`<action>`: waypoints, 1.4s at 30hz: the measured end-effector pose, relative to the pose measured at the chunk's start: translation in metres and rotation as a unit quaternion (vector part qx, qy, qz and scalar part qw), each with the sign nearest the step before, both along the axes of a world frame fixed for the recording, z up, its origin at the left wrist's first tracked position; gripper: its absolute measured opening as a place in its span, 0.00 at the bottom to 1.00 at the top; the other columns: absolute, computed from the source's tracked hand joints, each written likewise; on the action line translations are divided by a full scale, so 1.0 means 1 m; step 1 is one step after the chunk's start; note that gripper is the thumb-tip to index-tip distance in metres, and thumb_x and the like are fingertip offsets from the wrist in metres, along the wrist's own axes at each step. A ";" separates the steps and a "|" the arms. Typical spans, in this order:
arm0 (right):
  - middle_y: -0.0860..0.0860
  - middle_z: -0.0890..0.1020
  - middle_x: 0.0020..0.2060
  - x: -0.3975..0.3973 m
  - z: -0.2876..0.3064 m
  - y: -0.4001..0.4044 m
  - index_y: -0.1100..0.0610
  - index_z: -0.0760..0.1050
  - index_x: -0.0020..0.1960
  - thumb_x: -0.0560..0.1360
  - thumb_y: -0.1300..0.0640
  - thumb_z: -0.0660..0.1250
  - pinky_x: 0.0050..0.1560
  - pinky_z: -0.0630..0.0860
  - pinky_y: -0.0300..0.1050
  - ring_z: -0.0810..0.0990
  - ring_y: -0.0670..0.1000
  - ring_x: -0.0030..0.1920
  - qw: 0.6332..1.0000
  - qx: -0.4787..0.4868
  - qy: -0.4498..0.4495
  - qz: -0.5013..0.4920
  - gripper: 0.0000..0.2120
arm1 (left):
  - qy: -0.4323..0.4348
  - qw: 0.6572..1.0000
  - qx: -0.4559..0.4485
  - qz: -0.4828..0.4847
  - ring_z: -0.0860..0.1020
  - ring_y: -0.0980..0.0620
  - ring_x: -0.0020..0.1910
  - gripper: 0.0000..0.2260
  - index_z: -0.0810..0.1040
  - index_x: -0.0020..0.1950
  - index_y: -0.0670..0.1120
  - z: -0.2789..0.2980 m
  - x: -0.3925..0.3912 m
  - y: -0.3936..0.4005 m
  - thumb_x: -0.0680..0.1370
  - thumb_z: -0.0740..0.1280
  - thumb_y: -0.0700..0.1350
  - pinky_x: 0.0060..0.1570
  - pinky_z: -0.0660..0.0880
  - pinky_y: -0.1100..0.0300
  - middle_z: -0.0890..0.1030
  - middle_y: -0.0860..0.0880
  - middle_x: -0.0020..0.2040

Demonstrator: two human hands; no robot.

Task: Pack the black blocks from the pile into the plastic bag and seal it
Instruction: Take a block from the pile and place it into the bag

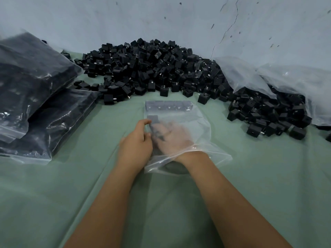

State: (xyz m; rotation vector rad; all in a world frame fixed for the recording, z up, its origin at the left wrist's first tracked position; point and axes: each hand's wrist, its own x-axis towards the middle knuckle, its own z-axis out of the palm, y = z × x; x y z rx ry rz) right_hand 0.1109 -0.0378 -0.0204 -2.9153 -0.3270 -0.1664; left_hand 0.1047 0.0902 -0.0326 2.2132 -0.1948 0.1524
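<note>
- Head view: my right hand is pushed wrist-deep inside the clear plastic bag, and its grip is blurred behind the film. The fingers lie against dark blocks there, but I cannot tell whether they are curled round one or just touching.
- My left hand sits outside the bag, just beside its left edge. Its grip is a pinch: thumb and forefinger are curled onto the bag's edge, close to a block inside.
- The bag lies flat on the green tabletop, straight ahead of me, with its open mouth toward me and bunched around my right wrist.
- At the bag's far, closed end a neat row of black blocks sits side by side. One more block lies below that row, near my left thumb.
- Beyond the bag, against the pale wall, rises the big loose pile of black blocks. A few strays lie at its front edge, near the bag but apart from it.
- At far left, filled bags of blocks are stacked on one another on the tabletop.
- At right, a large crumpled clear plastic sack lies open, with more black blocks spilling out of it across the tabletop.
</note>
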 end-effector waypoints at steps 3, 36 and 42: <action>0.51 0.78 0.54 0.019 0.003 0.001 0.52 0.70 0.63 0.81 0.50 0.55 0.57 0.73 0.50 0.76 0.53 0.55 0.999 -0.035 -0.011 -0.006 0.13 | 0.006 1.000 -0.002 -0.002 0.76 0.47 0.36 0.18 0.70 0.65 0.60 0.001 0.001 0.000 0.81 0.57 0.41 0.53 0.75 0.43 0.76 0.52 0.31; 0.53 0.75 0.59 -0.058 0.006 -0.049 0.53 0.74 0.60 0.80 0.53 0.56 0.59 0.67 0.46 0.74 0.57 0.59 0.998 -0.048 -0.045 -0.012 0.12 | 0.041 0.997 -0.020 0.055 0.78 0.44 0.37 0.17 0.84 0.54 0.56 0.000 0.024 -0.010 0.76 0.60 0.41 0.45 0.75 0.55 0.77 0.58 0.26; 0.53 0.73 0.29 -0.088 0.010 -0.049 0.59 0.73 0.33 0.68 0.67 0.60 0.29 0.65 0.46 0.67 0.54 0.30 0.877 0.005 -0.461 0.139 0.08 | 0.029 0.998 -0.030 0.047 0.70 0.54 0.25 0.17 0.85 0.50 0.56 -0.001 0.021 -0.010 0.76 0.60 0.40 0.29 0.66 0.59 0.81 0.56 0.31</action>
